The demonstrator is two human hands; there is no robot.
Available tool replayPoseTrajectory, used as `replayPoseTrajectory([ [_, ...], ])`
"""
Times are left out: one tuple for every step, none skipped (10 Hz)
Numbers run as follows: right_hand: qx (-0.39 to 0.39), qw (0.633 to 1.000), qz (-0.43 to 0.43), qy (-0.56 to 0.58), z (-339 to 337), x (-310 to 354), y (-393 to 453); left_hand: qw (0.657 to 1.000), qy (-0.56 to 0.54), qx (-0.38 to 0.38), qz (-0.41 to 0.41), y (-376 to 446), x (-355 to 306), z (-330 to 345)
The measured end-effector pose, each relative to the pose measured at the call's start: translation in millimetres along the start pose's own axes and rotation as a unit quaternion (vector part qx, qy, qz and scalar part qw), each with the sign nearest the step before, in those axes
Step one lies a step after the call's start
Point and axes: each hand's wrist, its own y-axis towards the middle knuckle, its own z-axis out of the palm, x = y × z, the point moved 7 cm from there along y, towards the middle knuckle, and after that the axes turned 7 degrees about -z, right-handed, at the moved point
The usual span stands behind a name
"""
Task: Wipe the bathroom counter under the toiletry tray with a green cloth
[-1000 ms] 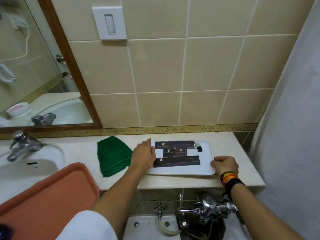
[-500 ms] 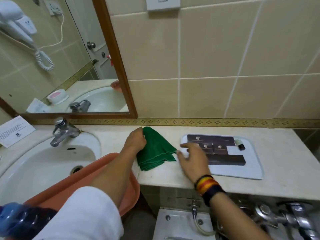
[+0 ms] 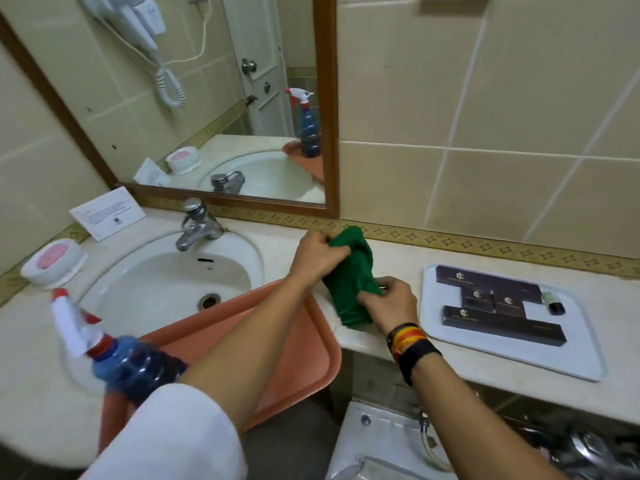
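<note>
Both hands' grip on green cloth (image 3: 349,282); boxed toiletries in tray (image 3: 512,362).

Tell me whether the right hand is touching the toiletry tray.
Apart. The head view shows bare counter between the right hand, shut on the green cloth, and the toiletry tray.

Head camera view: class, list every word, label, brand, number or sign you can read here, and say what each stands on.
No text can be read for certain.
Dark boxes on the white toiletry tray: a pale emblem and a line of print on each, too small to read.
White card leaning behind the tap: several printed lines, blurred.
Spray bottle: no label visible.
</note>
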Motion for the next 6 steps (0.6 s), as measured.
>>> replayPoseTrajectory([
  [0.052,0.996,-0.010,0.068,5.0,29.9,-42.9,0.996,-0.076,0.021,-0.048,-29.9,7.7,-49.7],
  [0.115,0.993,-0.007,0.038,30.4,45.0,-68.8,0.996,-0.019,0.020,-0.079,-45.1,29.0,-86.3],
  [0.124,0.992,-0.003,-0.021,52.6,37.2,-83.6,0.990,0.117,0.000,-0.082,-54.1,62.2,-104.2],
  [0.143,0.979,-0.033,-0.142,64.0,23.9,-98.3,0.980,0.196,0.008,-0.005,-71.5,79.0,-93.8],
  [0.122,0.972,-0.102,-0.174,45.6,31.9,-115.6,0.960,0.242,-0.027,0.137,-100.0,47.0,-77.0],
  [0.025,0.961,-0.204,-0.187,0.1,65.2,-125.7,0.909,0.300,-0.060,0.283,-127.3,-15.1,-58.3],
])
